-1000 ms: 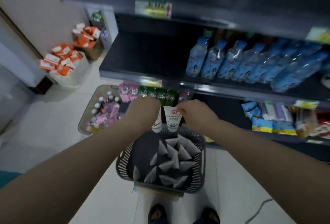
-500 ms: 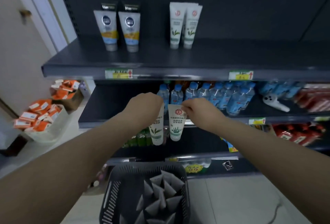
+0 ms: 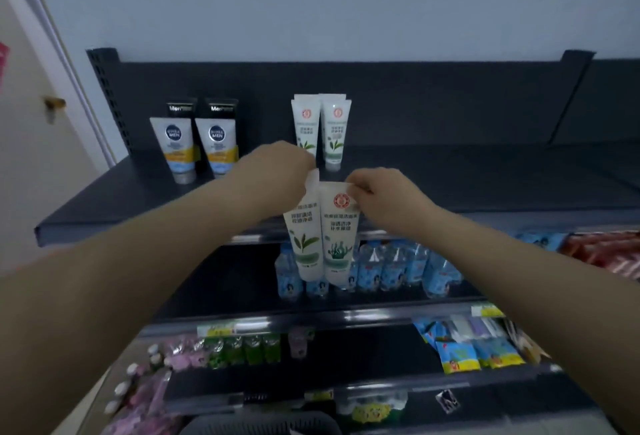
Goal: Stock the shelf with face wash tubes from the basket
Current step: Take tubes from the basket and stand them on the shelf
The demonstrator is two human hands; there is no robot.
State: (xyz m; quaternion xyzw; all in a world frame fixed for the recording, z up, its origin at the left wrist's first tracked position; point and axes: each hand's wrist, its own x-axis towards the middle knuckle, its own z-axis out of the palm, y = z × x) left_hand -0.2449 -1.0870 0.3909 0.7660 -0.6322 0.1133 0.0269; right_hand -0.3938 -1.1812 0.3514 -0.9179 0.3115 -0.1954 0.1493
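Now, your left hand (image 3: 277, 171) has its grip pinched on the white leaf-printed plastic tube (image 3: 304, 237), your right hand (image 3: 388, 192) on the white seaweed-printed tube (image 3: 337, 237), both hanging cap-down before the dark metal top shelf (image 3: 467, 188). Clear its edge, then stand them on their caps beside the matching white pair (image 3: 334, 129).

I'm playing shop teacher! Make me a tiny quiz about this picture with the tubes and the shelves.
1. True or false: the left hand holds the green-leaf tube, and the right hand holds the seaweed tube.
2. What stands on the shelf just under the top shelf? A) water bottles B) shoes C) apples
3. How many grey tubes with yellow bands stand on the top shelf?

Key: 1 true; 2 A; 3 two.
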